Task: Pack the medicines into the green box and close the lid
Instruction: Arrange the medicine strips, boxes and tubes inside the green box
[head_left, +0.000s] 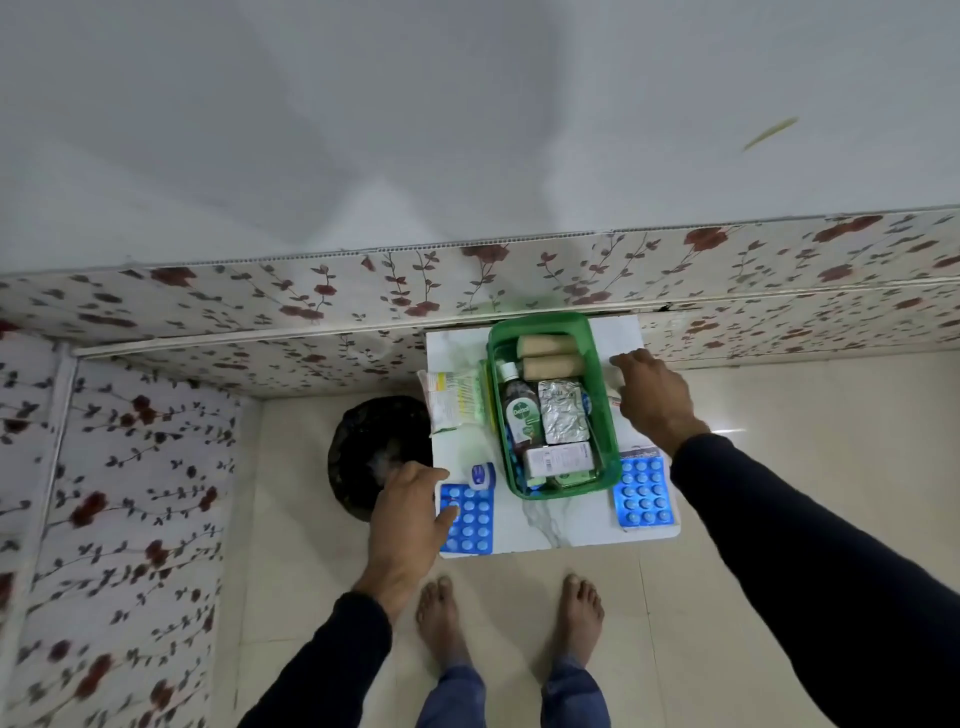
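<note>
The open green box (605, 415) stands on a small white marble-look table (561, 525). Inside lie two beige rolls (550, 356), a Dettol bottle (522, 410), a silver foil strip (563, 413) and a white carton (558, 460). My left hand (410, 512) curls over the left edge of a blue blister pack (475, 525) at the table's front left. A small blue-and-white jar (481, 475) sits just behind that pack. My right hand (657, 397) lies palm down right of the box, over a white item that barely peeks out. A second blue blister pack (643, 491) lies front right. A white-green packet (454, 397) rests left of the box.
A black bin (371, 452) stands on the tiled floor against the table's left side. Floral-patterned panels (311, 301) run behind the table and along the left. My bare feet (509, 613) are right in front of the table.
</note>
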